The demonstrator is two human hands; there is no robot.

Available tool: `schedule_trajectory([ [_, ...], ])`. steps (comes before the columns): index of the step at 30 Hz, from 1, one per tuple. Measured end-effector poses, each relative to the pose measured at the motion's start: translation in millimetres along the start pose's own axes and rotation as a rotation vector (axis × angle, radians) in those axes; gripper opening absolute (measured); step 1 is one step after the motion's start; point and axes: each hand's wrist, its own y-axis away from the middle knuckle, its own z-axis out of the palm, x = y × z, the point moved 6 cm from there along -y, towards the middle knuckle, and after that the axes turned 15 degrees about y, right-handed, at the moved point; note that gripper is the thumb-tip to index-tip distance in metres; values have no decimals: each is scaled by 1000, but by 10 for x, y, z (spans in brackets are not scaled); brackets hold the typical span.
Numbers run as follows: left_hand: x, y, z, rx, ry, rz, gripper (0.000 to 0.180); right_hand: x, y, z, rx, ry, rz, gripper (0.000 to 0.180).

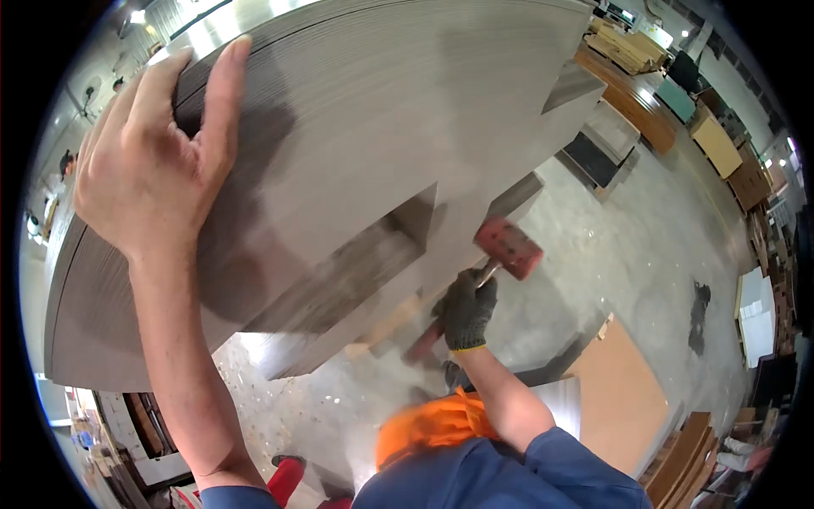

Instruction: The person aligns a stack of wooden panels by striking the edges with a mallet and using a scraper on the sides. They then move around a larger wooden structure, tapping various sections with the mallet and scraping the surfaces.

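A large grey wood-grain piece of furniture (365, 110), which looks like a cabinet, fills the upper left and centre. Over its top edge curls my bare left hand (153, 170), with the thumb on the near face and the fingers round the far side. My right hand (471, 312), in a dark knit glove with a yellow cuff, is closed round the handle of a mallet. The mallet's red block head (509, 247) is beside the cabinet's lower edge, where rectangular openings (381, 246) show. Its reddish handle end is blurred.
A tan board (623, 394) lies on the concrete floor (627, 254) at the lower right, by brown planks (685, 458). Stacked boards (623, 47) stand at the upper right. An orange cloth (437, 428) hangs at my waist. Distant people are at the far left.
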Motion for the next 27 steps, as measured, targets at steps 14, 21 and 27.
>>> schedule_trajectory([
  [14, -91, 45, 113, -8, 34, 10, 29, 146, -433, 468, 106, 130, -76, 21],
  [21, -33, 43, 180, -38, -29, 51, 33, 65, -539, 544, 120, 593, -160, 20],
  [27, -11, -15, 138, -20, -32, 51, 31, 311, -603, 439, 352, 100, -174, 30],
])
